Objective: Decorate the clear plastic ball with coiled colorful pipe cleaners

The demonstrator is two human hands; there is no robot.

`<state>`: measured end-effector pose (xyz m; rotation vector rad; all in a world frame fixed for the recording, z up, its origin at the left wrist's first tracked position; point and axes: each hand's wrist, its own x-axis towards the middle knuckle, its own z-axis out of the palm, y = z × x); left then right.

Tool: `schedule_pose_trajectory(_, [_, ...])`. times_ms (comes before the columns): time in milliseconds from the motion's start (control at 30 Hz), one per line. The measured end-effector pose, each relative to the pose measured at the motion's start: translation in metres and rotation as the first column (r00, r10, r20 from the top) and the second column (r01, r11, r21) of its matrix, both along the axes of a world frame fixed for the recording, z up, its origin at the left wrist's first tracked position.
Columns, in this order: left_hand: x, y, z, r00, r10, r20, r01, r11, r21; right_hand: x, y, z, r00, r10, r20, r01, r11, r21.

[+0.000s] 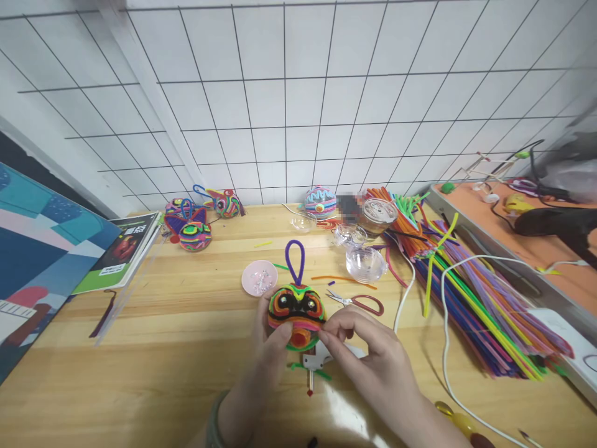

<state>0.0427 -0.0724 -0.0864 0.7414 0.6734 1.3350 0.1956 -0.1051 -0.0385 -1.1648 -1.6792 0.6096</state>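
Observation:
A round ornament (298, 305) covered in bright pipe cleaners, with a face pattern and a purple loop on top, is gripped by my left hand (269, 339), thumb across its front. My right hand (361, 345) has thumb and index finger pinched at the ornament's right edge, where a pink pipe cleaner (310, 325) runs. Partly hidden below the ornament, a white glue gun (317, 358) lies on the table. Scissors with reddish-brown handles (368, 303) rest just beyond my right hand. A pink dish (259, 278) of small shiny bits sits beyond my left hand.
Bundled pipe cleaners (480, 305) and a white cable (445, 330) occupy the right side. Clear plastic half-shells (366, 264) stand behind the scissors. Finished-looking ornaments (194, 235) sit at the back left, near a book (124, 249). Another striped ball (320, 200) is by the tiled wall.

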Motion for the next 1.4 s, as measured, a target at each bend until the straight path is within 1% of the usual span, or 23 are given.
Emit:
schedule_pose_trajectory(67, [0.000, 0.000, 0.003, 1.000, -0.010, 0.019, 0.011, 0.999, -0.031, -0.001, -0.001, -0.001, 0.999, 0.022, 0.028, -0.025, 0.996, 0.091])
schedule_pose_trajectory(133, [-0.001, -0.001, 0.006, 1.000, -0.020, 0.019, 0.021, 0.999, -0.044, -0.002, -0.002, -0.002, 0.998, 0.034, 0.050, -0.041, 0.989, 0.145])
schedule_pose_trajectory(267, [-0.001, -0.003, 0.007, 1.000, 0.004, 0.000, -0.004, 1.000, -0.029, -0.005, -0.003, -0.002, 0.996, 0.047, 0.076, -0.061, 0.980, 0.192])
schedule_pose_trajectory(367, [0.000, -0.003, 0.005, 0.999, 0.041, 0.002, -0.041, 0.999, -0.032, -0.004, -0.003, -0.004, 0.988, 0.068, 0.139, -0.098, 0.970, 0.224])
schedule_pose_trajectory(533, [0.000, -0.002, 0.004, 1.000, 0.019, 0.024, -0.018, 0.999, -0.027, -0.002, -0.005, -0.008, 0.954, 0.029, 0.297, -0.121, 0.947, 0.296])
schedule_pose_trajectory(700, [0.004, -0.005, 0.011, 0.998, 0.062, 0.032, -0.059, 0.994, -0.095, -0.002, -0.004, -0.007, 0.900, -0.032, 0.434, -0.143, 0.920, 0.365])
schedule_pose_trajectory(800, [0.006, -0.006, 0.015, 0.996, 0.074, 0.047, -0.068, 0.989, -0.134, -0.003, -0.003, -0.007, 0.879, -0.064, 0.472, -0.141, 0.911, 0.387])
schedule_pose_trajectory(967, [0.010, -0.005, 0.022, 0.996, 0.045, 0.079, -0.030, 0.982, -0.187, -0.004, -0.001, -0.006, 0.862, -0.102, 0.497, -0.121, 0.910, 0.396])
schedule_pose_trajectory(1133, [0.012, -0.005, 0.023, 0.996, 0.056, 0.075, -0.041, 0.982, -0.182, -0.004, 0.000, -0.003, 0.859, -0.085, 0.504, -0.120, 0.925, 0.362])
schedule_pose_trajectory(1267, [0.011, -0.005, 0.022, 0.996, 0.015, 0.089, 0.003, 0.979, -0.202, -0.004, 0.000, -0.001, 0.855, -0.097, 0.510, -0.116, 0.922, 0.369])
schedule_pose_trajectory(1333, [0.011, -0.005, 0.021, 0.995, -0.002, 0.100, 0.020, 0.984, -0.178, -0.004, 0.000, -0.001, 0.857, -0.102, 0.506, -0.109, 0.922, 0.371])
schedule_pose_trajectory(1400, [0.010, -0.005, 0.020, 0.998, -0.010, 0.059, 0.019, 0.990, -0.141, -0.003, 0.000, -0.001, 0.861, -0.103, 0.498, -0.102, 0.924, 0.368])
